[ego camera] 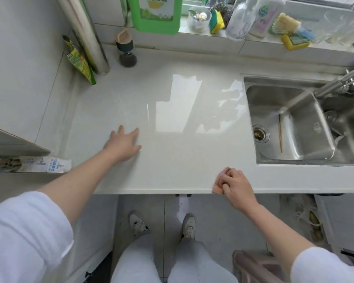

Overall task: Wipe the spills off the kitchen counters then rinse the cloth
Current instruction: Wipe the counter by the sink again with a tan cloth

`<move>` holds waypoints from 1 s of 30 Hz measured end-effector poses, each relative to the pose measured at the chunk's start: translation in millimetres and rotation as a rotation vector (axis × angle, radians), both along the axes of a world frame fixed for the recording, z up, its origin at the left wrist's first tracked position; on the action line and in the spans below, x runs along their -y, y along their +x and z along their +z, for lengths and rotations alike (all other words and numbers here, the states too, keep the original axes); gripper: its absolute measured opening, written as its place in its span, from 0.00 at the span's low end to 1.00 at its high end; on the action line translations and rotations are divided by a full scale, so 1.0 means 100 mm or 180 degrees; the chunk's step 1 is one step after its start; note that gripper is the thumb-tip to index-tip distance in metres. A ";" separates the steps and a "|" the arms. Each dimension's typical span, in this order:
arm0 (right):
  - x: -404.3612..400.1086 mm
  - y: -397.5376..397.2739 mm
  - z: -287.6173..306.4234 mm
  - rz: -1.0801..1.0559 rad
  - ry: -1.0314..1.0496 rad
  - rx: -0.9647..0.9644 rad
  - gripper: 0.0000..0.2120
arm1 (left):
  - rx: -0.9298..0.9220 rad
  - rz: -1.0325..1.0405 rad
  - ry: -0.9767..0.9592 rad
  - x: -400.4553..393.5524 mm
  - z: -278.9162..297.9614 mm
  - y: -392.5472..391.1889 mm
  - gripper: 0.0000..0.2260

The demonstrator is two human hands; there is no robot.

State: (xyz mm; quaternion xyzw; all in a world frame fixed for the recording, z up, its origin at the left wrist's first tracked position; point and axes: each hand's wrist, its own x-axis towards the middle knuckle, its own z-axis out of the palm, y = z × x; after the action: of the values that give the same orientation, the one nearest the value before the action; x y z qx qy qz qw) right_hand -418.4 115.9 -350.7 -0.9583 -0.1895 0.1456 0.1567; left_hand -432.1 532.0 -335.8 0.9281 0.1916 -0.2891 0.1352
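A white glossy counter [172, 160] fills the middle of the head view. My right hand [236, 183] grips a small pink cloth [218, 187] at the counter's front edge, just left of the sink. Most of the cloth is hidden under my curled fingers. My left hand [124, 144] rests flat on the counter to the left, fingers spread and holding nothing. The steel sink [294, 148] lies at the right, with the tap [335, 84] reaching over it from the upper right. A wet sheen shows on the counter near the sink.
A pepper grinder [126, 48], a foil roll [84, 35] and a green packet [80, 60] stand at the back left. Sponges [217, 21] and soap bottles [241, 19] line the sill behind. A chopstick [280, 135] lies in the sink. A carton [29, 164] sits at the left edge.
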 end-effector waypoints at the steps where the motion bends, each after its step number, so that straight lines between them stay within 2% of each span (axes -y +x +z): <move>1: -0.09 -0.04 0.01 0.0034 0.0032 -0.0027 0.14 | -0.0024 -0.0060 -0.0041 0.16 0.02 0.01 0.31; 4: -0.54 -0.22 0.05 0.0641 0.0139 -0.0419 0.10 | -0.0163 -0.0225 -0.0125 0.62 0.12 0.02 0.28; 6: -0.65 -0.22 0.10 0.1027 0.0159 -0.0650 0.11 | -0.0240 -0.0284 -0.0177 0.90 0.20 -0.02 0.27; 8: -0.56 -0.07 0.14 0.0994 0.0218 -0.0892 0.13 | -0.0275 -0.0233 -0.0292 1.06 0.27 -0.06 0.26; 11: -0.33 0.11 0.32 0.0103 0.0900 -0.1328 0.17 | -0.0129 -0.0143 -0.0527 1.16 0.48 -0.18 0.24; 13: -0.36 0.14 0.49 -0.0637 0.1573 -0.1651 0.16 | 0.0084 0.0027 -0.0864 1.22 0.65 -0.25 0.20; 15: -0.57 0.13 0.69 -0.1103 0.2139 -0.2039 0.12 | 0.0212 0.0399 -0.1330 1.28 0.83 -0.31 0.17; 17: -0.86 0.12 0.86 -0.1320 0.2624 -0.2401 0.11 | 0.0425 0.0877 -0.1806 1.29 1.02 -0.42 0.15; 19: -1.17 0.11 1.01 -0.1408 0.2899 -0.2634 0.13 | 0.0914 0.1295 -0.2124 1.23 1.17 -0.54 0.13; 21: -1.45 0.06 1.11 -0.1339 0.3005 -0.2808 0.14 | 0.1411 0.1684 -0.2353 1.12 1.31 -0.67 0.11; 25: -2.07 -0.14 1.34 -0.0915 0.3079 -0.3222 0.14 | 0.1901 0.1990 -0.2503 0.75 1.53 -0.87 0.09; 28: -2.51 -0.30 1.49 -0.0309 0.3143 -0.3485 0.20 | 0.2016 0.2069 -0.2452 0.40 1.66 -1.07 0.14; 30: -2.76 -0.39 1.57 -0.0096 0.3213 -0.3586 0.15 | 0.2075 0.2126 -0.2457 0.17 1.74 -1.24 0.19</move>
State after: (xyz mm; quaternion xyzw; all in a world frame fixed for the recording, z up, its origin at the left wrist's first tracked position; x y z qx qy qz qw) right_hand -456.9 391.6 -193.8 -0.5533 -0.1113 0.5068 0.6516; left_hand -556.0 515.1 -161.7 0.7425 0.3026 0.0196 0.5973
